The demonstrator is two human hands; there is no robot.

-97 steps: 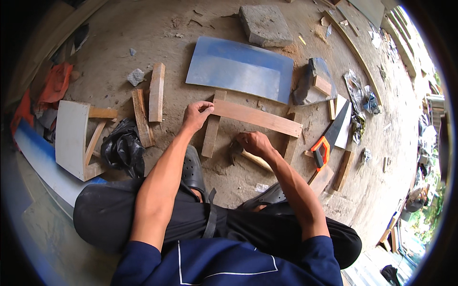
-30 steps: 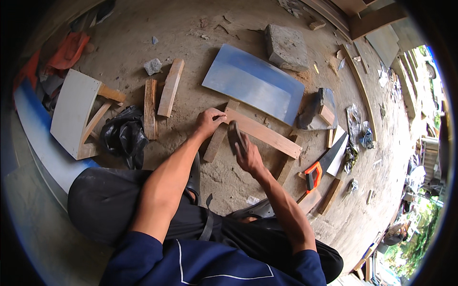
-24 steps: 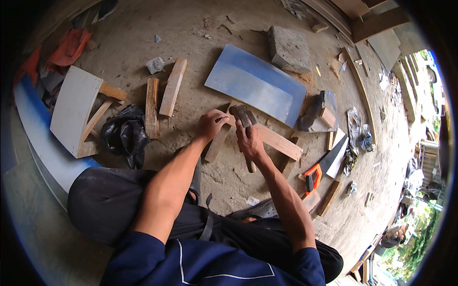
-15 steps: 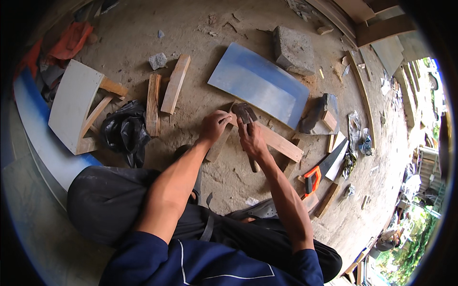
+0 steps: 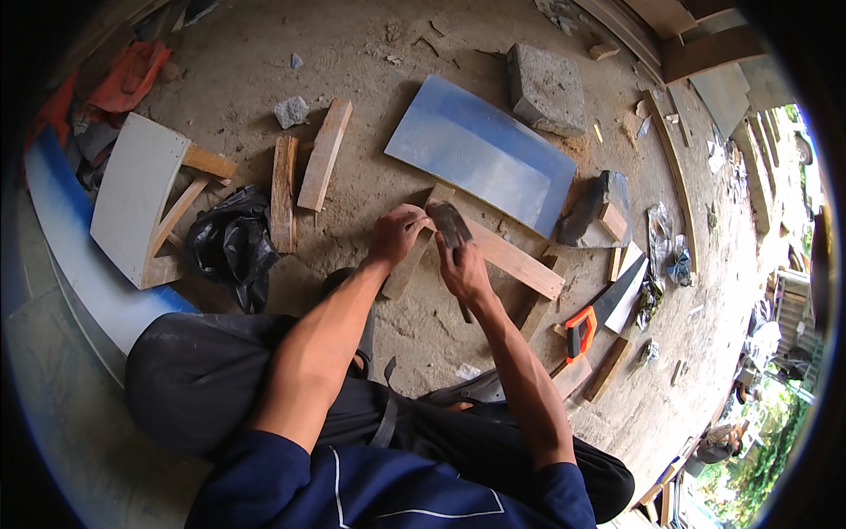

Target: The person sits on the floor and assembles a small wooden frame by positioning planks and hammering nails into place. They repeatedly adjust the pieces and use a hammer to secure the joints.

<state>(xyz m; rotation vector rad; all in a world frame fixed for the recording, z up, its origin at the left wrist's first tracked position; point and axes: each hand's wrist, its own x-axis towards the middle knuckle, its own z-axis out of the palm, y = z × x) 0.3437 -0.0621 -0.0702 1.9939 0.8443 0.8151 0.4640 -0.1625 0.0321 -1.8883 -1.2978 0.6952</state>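
Observation:
My right hand is wrapped round a hammer. The dark head of the hammer is over the left end of a pale wooden strip, and the handle's lower end shows below my wrist. Close on the left, my left hand is closed in a pinch at that end of the strip. Whatever sits between its fingertips is too small to make out. The strip lies across two wooden pieces: a batten under its left end and another block under its right end.
A blue-and-white panel lies beyond my hands, near a concrete block and a dark stone. An orange-handled saw is at right. To the left are two battens, a black plastic bag and a white-topped wooden frame.
The hammer has turned slightly and its head sits a little lower, nearer my left fingertips. My left hand has stayed almost in place.

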